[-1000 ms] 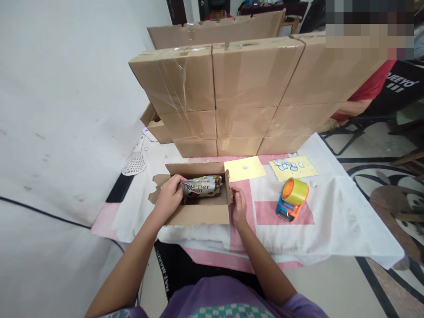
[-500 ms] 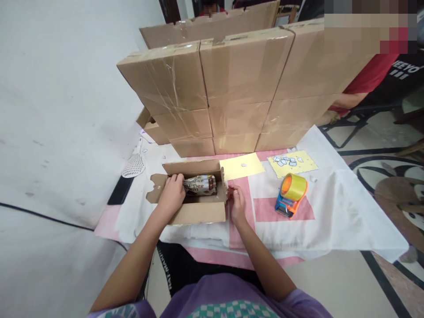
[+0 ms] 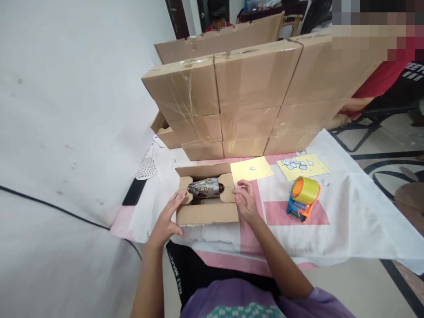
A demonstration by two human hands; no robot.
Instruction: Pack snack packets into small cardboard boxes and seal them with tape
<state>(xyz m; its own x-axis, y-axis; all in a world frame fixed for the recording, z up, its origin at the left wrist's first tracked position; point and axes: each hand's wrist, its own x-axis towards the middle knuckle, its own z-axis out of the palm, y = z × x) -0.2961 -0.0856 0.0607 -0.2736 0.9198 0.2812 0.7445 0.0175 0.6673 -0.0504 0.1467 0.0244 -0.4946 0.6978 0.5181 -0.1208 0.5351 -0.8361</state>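
A small cardboard box (image 3: 207, 214) lies with its top open in front of me. Inside it rests a printed, wrapped packet (image 3: 205, 188), partly covered at both ends by the box's short end flaps, which are folded inward. The two long flaps stand outward. My left hand (image 3: 167, 216) is at the box's left end, fingers spread, fingertips touching the left end flap. At the right end, my right hand (image 3: 245, 199) has its fingers bent against the edge of the right end flap; whether they pinch it is hard to make out.
A stack of taped cardboard boxes (image 3: 248, 88) stands behind. Right of the box sit a tape dispenser (image 3: 303, 198) and a yellow card (image 3: 303, 166) with small stickers; another yellow card (image 3: 251, 170) lies nearer. Leftward are a white perforated skimmer (image 3: 146, 168) and a black phone-like slab (image 3: 133, 192). A person's arm (image 3: 359, 104) shows at right.
My left hand has come out of the box to its left end. Both short end flaps are now folded inward over the packet's ends. My right hand has moved onto the right flap's edge.
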